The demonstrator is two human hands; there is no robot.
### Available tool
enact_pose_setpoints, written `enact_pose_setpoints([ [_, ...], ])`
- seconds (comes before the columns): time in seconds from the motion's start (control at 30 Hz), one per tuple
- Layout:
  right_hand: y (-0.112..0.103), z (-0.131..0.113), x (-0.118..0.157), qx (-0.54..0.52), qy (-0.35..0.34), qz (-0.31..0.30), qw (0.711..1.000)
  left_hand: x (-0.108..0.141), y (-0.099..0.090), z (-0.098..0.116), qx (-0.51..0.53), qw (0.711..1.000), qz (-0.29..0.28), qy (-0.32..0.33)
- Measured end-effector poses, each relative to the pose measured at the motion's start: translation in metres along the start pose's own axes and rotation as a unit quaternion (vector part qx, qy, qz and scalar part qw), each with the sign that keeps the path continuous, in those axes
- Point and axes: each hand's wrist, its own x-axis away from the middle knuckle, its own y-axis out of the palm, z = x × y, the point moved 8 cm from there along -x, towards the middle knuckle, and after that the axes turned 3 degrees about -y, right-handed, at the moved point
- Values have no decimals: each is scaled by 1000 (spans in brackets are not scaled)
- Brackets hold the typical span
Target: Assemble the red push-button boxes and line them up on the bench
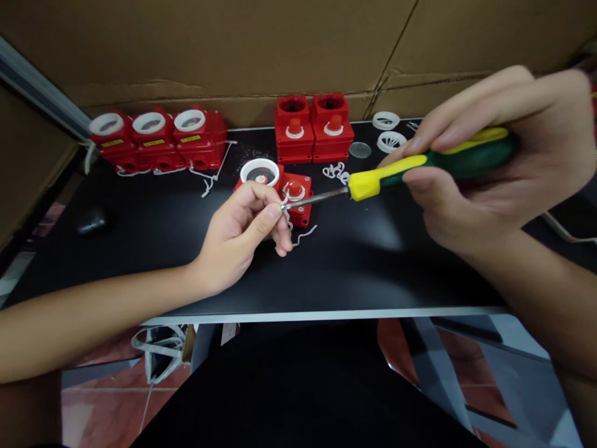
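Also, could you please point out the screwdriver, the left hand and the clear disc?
Screwdriver (390, 172): head view, on the yellow part of its handle.
Left hand (243, 238): head view, near the base of the thumb.
Clear disc (360, 150): head view, middle of its flat face.

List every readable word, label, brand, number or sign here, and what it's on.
No text is legible.
Yellow label on left red housing: too small and blurred.
Yellow label on middle red housing: same.
Yellow label on right red housing: same.
Red-and-white mark inside the front housing's white ring: unreadable.
Screwdriver: no lettering discernible.
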Motion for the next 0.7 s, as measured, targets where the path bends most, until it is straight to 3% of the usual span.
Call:
enact_pose_setpoints([
  [0.23, 15, -10, 3, 44, -21, -166, 985, -3, -16, 9, -46, 994, 70, 76],
  [0.4, 17, -8, 6, 10, -19, -150, 989, -4, -19, 10, -71, 991, 74, 86],
  [0.5, 19, -1, 9, -7, 27, -139, 990, -3, -18, 11, -64, 992, 70, 88],
  [0.7, 37, 16, 22, -104, 191, -209, 953, -5, -17, 11, -65, 994, 61, 66],
])
